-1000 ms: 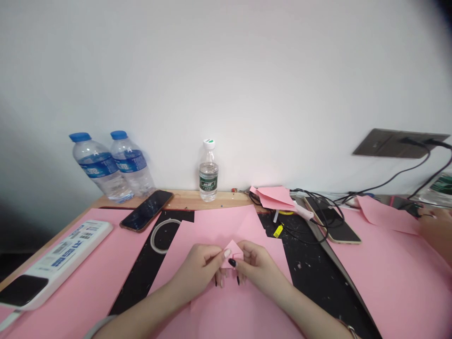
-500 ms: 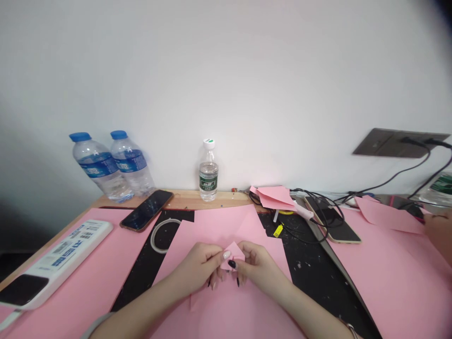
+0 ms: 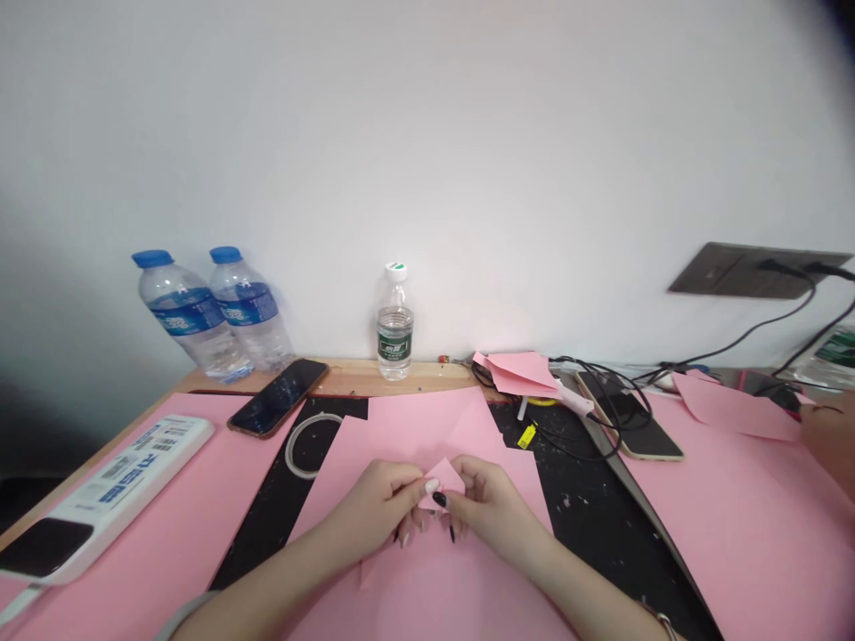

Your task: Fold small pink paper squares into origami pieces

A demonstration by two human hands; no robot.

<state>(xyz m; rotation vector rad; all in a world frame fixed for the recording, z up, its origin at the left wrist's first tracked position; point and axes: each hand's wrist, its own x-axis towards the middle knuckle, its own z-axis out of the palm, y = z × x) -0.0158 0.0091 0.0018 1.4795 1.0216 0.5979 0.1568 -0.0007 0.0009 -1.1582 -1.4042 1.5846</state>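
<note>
A small folded piece of pink paper [image 3: 446,474] with a pointed top is held between both hands, just above larger pink sheets [image 3: 427,405] on the table. My left hand [image 3: 391,499] pinches its left side, the thumb pressed on the front face. From the other side my right hand [image 3: 484,499] grips it, with the thumb against the front near the left thumb. The remaining fingers curl behind and below the paper, partly hidden.
Beyond my hands a small water bottle [image 3: 394,334] stands by the wall. At left are two blue-capped bottles [image 3: 250,307], a phone [image 3: 279,398] and a white power bank-like device [image 3: 110,499]. Cables, folded pink paper [image 3: 521,372] and another phone [image 3: 631,417] lie at right, near another person's hand [image 3: 828,436].
My thumbs have shifted very slightly on the folded pink paper, the left one a touch to the right. Everything else looks the same.
</note>
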